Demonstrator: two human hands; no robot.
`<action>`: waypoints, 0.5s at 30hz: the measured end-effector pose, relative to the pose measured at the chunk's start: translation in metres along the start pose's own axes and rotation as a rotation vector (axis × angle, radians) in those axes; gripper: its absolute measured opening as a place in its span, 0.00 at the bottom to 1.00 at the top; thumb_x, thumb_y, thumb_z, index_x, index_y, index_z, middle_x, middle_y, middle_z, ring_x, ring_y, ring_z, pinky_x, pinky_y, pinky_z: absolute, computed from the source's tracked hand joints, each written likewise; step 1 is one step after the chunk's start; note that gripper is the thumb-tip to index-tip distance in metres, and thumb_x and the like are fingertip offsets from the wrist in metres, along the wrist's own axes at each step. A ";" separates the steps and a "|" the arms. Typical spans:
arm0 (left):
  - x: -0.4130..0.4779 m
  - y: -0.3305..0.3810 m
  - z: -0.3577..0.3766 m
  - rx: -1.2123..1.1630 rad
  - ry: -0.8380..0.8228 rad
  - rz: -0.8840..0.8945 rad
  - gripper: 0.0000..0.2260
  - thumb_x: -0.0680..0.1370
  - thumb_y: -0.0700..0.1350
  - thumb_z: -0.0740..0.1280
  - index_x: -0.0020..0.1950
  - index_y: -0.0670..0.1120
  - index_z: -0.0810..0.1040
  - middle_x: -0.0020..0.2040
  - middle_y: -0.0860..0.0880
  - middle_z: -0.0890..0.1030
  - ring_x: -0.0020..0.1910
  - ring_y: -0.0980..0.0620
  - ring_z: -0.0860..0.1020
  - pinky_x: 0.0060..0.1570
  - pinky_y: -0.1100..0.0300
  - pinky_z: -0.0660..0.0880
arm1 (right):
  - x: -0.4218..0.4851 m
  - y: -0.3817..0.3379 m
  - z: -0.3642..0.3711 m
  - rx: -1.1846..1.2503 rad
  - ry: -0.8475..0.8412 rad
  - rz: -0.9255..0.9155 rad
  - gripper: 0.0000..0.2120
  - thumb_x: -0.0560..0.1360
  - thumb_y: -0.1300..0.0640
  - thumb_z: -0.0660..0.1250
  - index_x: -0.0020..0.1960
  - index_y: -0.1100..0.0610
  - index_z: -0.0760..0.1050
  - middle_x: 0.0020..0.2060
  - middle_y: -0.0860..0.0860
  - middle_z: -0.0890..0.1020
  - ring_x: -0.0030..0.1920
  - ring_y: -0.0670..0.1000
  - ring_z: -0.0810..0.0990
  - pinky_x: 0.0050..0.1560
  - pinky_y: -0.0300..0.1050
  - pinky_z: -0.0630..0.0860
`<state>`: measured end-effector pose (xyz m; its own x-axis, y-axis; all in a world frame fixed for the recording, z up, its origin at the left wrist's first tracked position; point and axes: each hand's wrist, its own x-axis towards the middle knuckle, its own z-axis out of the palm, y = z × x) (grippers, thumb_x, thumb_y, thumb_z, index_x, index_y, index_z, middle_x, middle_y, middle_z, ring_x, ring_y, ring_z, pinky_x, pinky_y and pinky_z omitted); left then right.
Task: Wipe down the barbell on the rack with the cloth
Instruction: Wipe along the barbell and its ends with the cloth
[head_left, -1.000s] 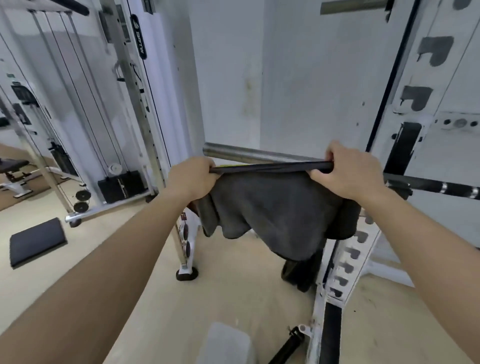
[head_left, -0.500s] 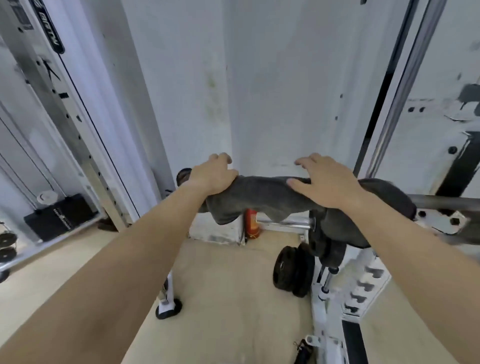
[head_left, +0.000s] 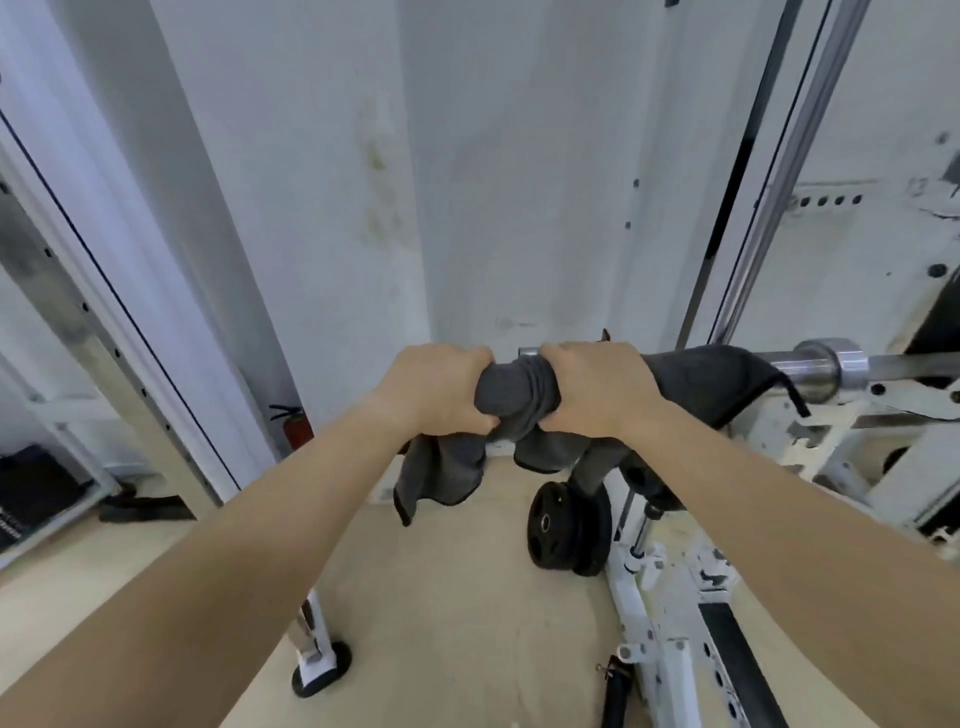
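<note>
Nearest the camera, two bare forearms reach forward from the bottom corners. Left hand (head_left: 439, 387) and right hand (head_left: 597, 387) sit side by side, close but apart, both knuckles-up with fingers curled tightly over a dark grey cloth (head_left: 517, 392).

Cloth is bunched and wrapped round the end of a bare steel barbell (head_left: 813, 368); each hand grips the bar through the fabric. A short stub of bright metal shows at the top of the gap between the hands. Loose cloth hangs below the left hand, one dark-hemmed corner lowest. More drapes over the bar to the right of the right hand.

Right of the cloth, the barbell's thick polished sleeve and collar are uncovered, and the thinner shaft runs out of view at the right edge. Barbell runs level across the white steel rack (head_left: 670, 670), whose perforated base fills the lower right; the exact resting point is not clear.

Below and beyond, black weight plates (head_left: 563, 525) stand on edge beside the rack on a tan floor (head_left: 441, 597). Farther off, a red fire extinguisher (head_left: 297, 430) stands at the foot of the white wall (head_left: 519, 182).
</note>
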<state>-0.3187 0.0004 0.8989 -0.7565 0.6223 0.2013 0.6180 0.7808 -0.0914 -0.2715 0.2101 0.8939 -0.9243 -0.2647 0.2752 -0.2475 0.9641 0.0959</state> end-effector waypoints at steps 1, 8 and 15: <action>0.004 0.004 -0.003 -0.001 -0.035 -0.013 0.23 0.65 0.65 0.69 0.52 0.53 0.73 0.40 0.54 0.78 0.41 0.48 0.78 0.37 0.57 0.70 | -0.002 0.000 0.002 0.008 0.012 0.000 0.25 0.64 0.35 0.66 0.53 0.50 0.71 0.42 0.46 0.79 0.41 0.52 0.79 0.41 0.50 0.77; 0.047 0.044 -0.005 -0.111 -0.201 0.028 0.23 0.66 0.62 0.72 0.51 0.49 0.75 0.42 0.50 0.79 0.40 0.49 0.77 0.35 0.56 0.73 | -0.046 0.074 0.008 -0.083 0.120 0.011 0.28 0.68 0.35 0.67 0.64 0.48 0.72 0.47 0.48 0.81 0.47 0.52 0.80 0.45 0.48 0.74; 0.085 0.110 -0.003 -0.122 -0.225 0.034 0.21 0.67 0.62 0.71 0.53 0.51 0.75 0.42 0.53 0.77 0.41 0.50 0.78 0.39 0.56 0.77 | -0.075 0.158 -0.011 -0.107 -0.039 0.199 0.26 0.63 0.28 0.65 0.52 0.44 0.71 0.41 0.42 0.80 0.41 0.49 0.81 0.42 0.47 0.77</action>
<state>-0.3143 0.1392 0.9094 -0.7551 0.6551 -0.0236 0.6546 0.7555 0.0269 -0.2379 0.3826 0.8989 -0.9628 -0.0664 0.2618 -0.0288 0.9890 0.1450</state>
